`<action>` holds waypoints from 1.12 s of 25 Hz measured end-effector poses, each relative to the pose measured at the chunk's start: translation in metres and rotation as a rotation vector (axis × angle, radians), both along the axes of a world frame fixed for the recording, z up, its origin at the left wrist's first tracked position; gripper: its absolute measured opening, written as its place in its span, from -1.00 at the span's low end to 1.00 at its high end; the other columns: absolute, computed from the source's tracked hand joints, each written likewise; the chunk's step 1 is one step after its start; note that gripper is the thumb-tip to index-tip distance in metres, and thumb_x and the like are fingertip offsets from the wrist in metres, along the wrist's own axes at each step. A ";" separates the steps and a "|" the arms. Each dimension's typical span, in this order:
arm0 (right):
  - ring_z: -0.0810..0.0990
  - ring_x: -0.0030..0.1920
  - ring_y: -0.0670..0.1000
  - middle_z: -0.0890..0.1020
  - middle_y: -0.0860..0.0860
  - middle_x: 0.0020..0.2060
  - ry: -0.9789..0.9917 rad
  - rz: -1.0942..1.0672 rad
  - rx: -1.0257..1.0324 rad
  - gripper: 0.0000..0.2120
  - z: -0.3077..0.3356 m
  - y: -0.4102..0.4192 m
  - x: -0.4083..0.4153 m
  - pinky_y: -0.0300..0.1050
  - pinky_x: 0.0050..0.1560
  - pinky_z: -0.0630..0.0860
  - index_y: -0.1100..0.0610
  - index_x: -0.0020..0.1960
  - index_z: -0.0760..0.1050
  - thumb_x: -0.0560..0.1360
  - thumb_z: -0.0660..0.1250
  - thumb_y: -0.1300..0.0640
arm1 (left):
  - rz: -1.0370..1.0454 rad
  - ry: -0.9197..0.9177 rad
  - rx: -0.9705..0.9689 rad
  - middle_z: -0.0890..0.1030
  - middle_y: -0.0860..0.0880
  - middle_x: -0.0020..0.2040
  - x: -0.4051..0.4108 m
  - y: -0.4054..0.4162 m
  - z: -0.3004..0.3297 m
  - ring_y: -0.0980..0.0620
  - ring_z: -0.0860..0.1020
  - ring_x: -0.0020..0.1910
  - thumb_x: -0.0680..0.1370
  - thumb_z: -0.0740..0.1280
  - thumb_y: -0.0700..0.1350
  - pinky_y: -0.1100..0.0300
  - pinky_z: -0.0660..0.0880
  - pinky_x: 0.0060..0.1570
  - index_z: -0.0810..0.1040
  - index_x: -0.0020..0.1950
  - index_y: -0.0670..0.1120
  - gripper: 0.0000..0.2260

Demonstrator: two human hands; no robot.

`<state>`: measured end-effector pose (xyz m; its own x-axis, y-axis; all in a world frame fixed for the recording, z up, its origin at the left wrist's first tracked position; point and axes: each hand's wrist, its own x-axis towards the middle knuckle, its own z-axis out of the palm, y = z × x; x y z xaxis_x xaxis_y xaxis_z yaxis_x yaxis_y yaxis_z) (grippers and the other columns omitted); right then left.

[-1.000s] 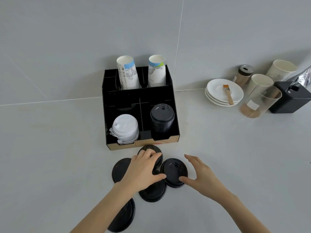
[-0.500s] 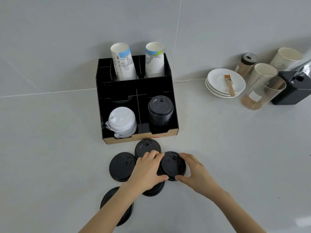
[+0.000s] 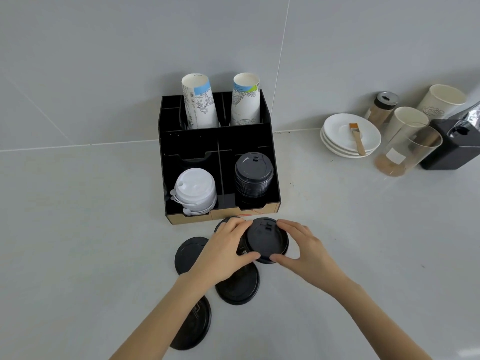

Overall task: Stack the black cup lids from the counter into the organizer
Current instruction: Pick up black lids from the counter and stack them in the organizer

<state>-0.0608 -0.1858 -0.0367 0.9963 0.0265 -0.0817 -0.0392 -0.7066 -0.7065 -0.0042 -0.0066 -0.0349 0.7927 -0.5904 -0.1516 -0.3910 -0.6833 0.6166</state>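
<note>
Black lid (image 3: 266, 240) now lifted nearer the organizer (image 3: 220, 152), left hand (image 3: 223, 252) and right hand (image 3: 305, 249) fingers gripping its rim

Two bare forearms run up from the bottom edge to a left hand (image 3: 225, 252) and a right hand (image 3: 306, 252), both without sleeves, gloves, rings, watch or bands, the nails short and plain, each with slim fingers and a thumb in view.
</note>
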 end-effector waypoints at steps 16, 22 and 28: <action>0.25 0.36 -0.05 0.34 -0.03 0.38 -0.127 0.018 -0.062 -0.41 0.041 -0.003 0.090 -0.39 0.23 0.09 0.07 0.35 0.24 0.40 0.39 0.04 | 0.172 -0.089 -0.197 0.34 0.01 0.39 0.071 -0.002 0.030 0.03 0.31 0.30 0.48 0.32 -0.06 0.36 0.14 0.21 0.23 0.39 -0.05 -0.48; 0.26 0.37 -0.01 0.35 0.00 0.38 -0.129 0.000 -0.085 -0.43 0.042 -0.013 0.126 -0.30 0.26 0.12 0.10 0.34 0.26 0.40 0.38 0.04 | 0.186 -0.121 -0.194 0.35 -0.03 0.39 0.105 -0.018 0.029 -0.03 0.32 0.29 0.49 0.31 -0.08 0.25 0.24 0.22 0.24 0.38 -0.08 -0.51; 0.24 0.38 0.00 0.34 0.02 0.39 -0.084 0.014 -0.114 -0.43 0.032 -0.018 0.147 -0.29 0.26 0.10 0.12 0.35 0.24 0.41 0.37 0.04 | 0.198 -0.089 -0.161 0.34 -0.03 0.40 0.122 -0.026 0.017 -0.05 0.30 0.31 0.49 0.31 -0.07 0.16 0.29 0.26 0.23 0.39 -0.08 -0.49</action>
